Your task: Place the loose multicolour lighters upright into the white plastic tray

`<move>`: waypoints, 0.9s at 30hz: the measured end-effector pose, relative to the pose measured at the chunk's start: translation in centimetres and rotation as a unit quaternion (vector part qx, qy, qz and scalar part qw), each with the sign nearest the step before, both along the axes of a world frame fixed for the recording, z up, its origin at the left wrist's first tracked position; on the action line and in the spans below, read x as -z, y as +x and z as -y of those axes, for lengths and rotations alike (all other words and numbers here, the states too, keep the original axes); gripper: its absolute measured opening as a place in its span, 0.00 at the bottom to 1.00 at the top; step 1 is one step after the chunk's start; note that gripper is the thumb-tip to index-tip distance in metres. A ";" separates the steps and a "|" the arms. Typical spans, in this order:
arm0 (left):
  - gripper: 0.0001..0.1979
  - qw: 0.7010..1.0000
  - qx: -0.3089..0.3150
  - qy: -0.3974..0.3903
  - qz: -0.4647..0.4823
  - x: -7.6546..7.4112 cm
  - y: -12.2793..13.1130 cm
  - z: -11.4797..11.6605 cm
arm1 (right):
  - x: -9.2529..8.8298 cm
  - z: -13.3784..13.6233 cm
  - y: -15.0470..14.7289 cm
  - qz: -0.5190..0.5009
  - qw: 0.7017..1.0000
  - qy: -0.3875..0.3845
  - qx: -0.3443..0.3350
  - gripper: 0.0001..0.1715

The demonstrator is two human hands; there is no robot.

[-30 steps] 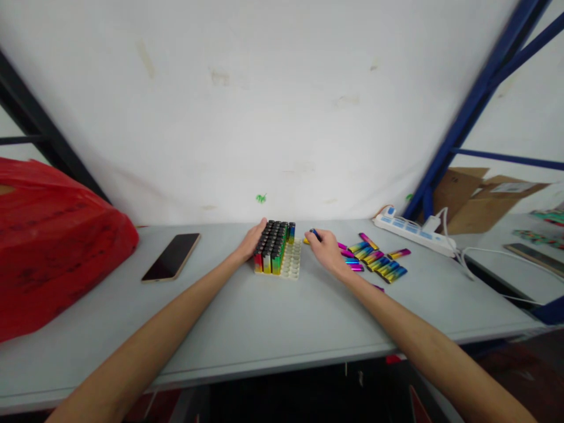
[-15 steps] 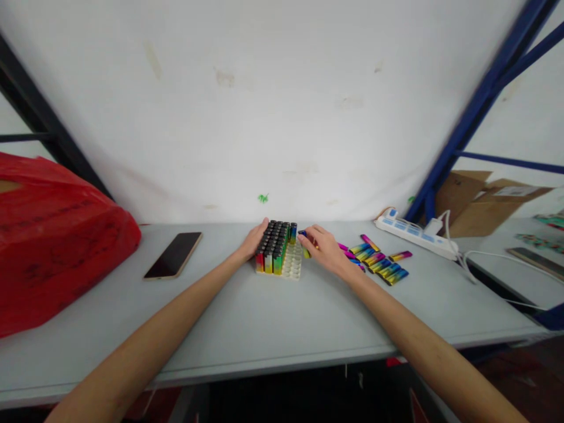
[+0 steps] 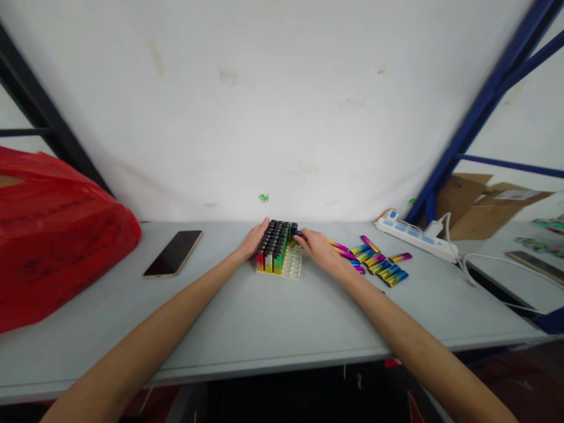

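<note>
A white tray (image 3: 291,267) with rows of round holes stands on the table. Its left part is packed with upright lighters (image 3: 273,249), black-topped with shiny red, yellow and green bodies. Along the left side of this block lies my left hand (image 3: 254,239), its fingers stretched out against the lighters; part of it is hidden behind them. My right hand (image 3: 314,242) pinches a dark-topped lighter (image 3: 297,234) upright over the back of the tray's bare holes, beside the filled rows. Whether its bottom end sits in a hole I cannot tell.
Loose lighters (image 3: 374,261) in blue, yellow and pink lie right of my right hand. A phone (image 3: 174,254) lies at the left, near a red plastic bag (image 3: 61,241). At the right are a power strip (image 3: 416,234) with white cables and a cardboard box (image 3: 489,208).
My right hand has moved left with the lighter, from beside the tray to over its back holes. The lighter now stands more upright. My left hand stays where it was.
</note>
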State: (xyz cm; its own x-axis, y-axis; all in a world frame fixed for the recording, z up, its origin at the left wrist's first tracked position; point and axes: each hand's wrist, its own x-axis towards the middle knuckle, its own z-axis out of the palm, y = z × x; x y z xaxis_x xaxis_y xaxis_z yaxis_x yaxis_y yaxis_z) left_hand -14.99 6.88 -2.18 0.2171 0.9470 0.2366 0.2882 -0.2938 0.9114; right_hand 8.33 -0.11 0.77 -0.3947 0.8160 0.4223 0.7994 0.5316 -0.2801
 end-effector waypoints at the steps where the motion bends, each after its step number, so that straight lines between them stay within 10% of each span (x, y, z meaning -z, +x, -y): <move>1: 0.40 1.000 0.002 0.001 0.003 0.0 0.0 0.1 | -0.1 -0.1 -0.2 0.015 1.000 -0.002 0.000 0.15; 11: 0.41 1.000 0.006 -0.007 0.005 0.1 0.0 -0.2 | -2.1 0.4 -0.5 0.122 0.991 -0.035 0.049 0.24; 19: 0.40 1.000 -0.001 -0.009 0.017 0.0 0.0 0.0 | -4.0 1.0 8.7 0.153 0.932 -0.074 0.320 0.21; 27: 0.40 1.000 0.004 -0.004 0.019 -0.1 0.0 0.1 | -3.3 -0.1 13.9 0.172 0.900 -0.183 0.356 0.21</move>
State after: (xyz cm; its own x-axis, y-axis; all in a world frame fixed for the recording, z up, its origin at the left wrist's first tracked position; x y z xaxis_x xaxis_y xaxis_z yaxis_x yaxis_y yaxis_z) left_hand -14.97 6.81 -2.10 0.2154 0.9472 0.2375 0.2513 -0.2888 0.9238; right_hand 22.27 -0.02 4.03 0.2263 0.9737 0.0269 0.9741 -0.2263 -0.0025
